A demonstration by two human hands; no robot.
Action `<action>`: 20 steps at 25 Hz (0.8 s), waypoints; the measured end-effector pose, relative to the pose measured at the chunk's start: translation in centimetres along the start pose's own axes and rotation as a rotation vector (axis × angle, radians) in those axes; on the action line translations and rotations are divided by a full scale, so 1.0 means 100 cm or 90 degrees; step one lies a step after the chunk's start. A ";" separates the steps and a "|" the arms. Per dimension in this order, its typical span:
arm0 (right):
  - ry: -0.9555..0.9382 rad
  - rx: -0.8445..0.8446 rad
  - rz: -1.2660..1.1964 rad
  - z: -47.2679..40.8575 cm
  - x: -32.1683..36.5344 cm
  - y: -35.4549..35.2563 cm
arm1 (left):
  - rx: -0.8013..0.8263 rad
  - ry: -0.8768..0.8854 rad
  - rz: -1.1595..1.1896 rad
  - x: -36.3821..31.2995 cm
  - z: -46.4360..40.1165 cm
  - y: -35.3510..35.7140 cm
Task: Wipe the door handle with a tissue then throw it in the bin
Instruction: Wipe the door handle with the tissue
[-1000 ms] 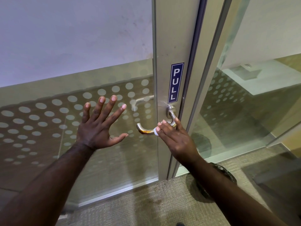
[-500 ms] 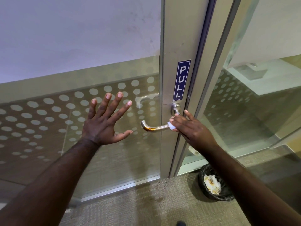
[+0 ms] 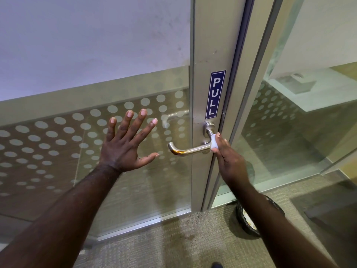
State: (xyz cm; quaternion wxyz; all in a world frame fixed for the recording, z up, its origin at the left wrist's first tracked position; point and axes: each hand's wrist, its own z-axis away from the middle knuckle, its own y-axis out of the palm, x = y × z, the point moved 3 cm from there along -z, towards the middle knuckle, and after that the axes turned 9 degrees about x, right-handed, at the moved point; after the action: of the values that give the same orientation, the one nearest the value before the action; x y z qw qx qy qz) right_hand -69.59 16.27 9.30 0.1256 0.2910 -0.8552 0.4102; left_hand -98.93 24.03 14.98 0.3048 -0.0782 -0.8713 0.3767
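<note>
Handles: one silver lever handle [image 3: 190, 150] on the door's metal stile, its free end pointing away from the hinge-side gap; a brown-orange stain sits on the underside near the curved tip. A second, faint lever shape shows through the glass above it, whether reflection or the far-side handle I cannot tell.
Tissue: one small white tissue [image 3: 214, 142], pressed against the handle where the lever bends toward its round base.
Hands: two, both bare.
Right hand [image 3: 229, 161]: reaches up from below the handle, fingers closed together pinching the tissue onto the handle's neck; forearm runs down toward the lower right corner.
Left hand [image 3: 126, 147]: well apart from the handle, on its tip side, held flat and wide with all five fingers spread, palm toward the dotted glass [image 3: 58, 144]; holds nothing. Whether it touches the glass cannot be told.
Bin: one black-lined bin [image 3: 246, 219] on the carpet below the handle, partly hidden by the right forearm; something pale lies inside.
Sign: one blue "PULL" label [image 3: 215, 94], vertical, just above the handle's base.
</note>
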 end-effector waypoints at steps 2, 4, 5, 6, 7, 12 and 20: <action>0.169 -0.046 -0.149 0.001 0.011 0.003 | 0.002 0.002 0.002 0.000 0.000 0.001; 0.322 -0.113 -0.294 -0.002 0.023 0.006 | 0.003 0.001 0.001 0.000 -0.001 0.001; 0.394 -0.143 -0.369 -0.003 0.029 0.008 | 0.001 0.000 -0.001 0.000 0.000 0.001; 0.465 -0.173 -0.442 -0.004 0.033 0.012 | -0.002 0.000 -0.004 0.000 0.000 0.001; 0.535 -0.200 -0.509 -0.003 0.036 0.016 | -0.004 0.000 -0.005 -0.001 0.000 0.001; 0.724 -0.241 -0.724 0.003 0.064 0.039 | -0.004 -0.001 0.007 -0.001 -0.001 -0.001; 0.614 -0.135 -0.777 0.010 0.085 0.043 | -0.019 -0.001 0.029 -0.001 0.000 -0.003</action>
State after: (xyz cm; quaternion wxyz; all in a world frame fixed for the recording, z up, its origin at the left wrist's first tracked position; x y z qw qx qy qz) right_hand -78.97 14.29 9.80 0.7132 0.4857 -0.4300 0.2657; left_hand -98.77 23.81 15.11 0.2942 -0.1022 -0.8749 0.3709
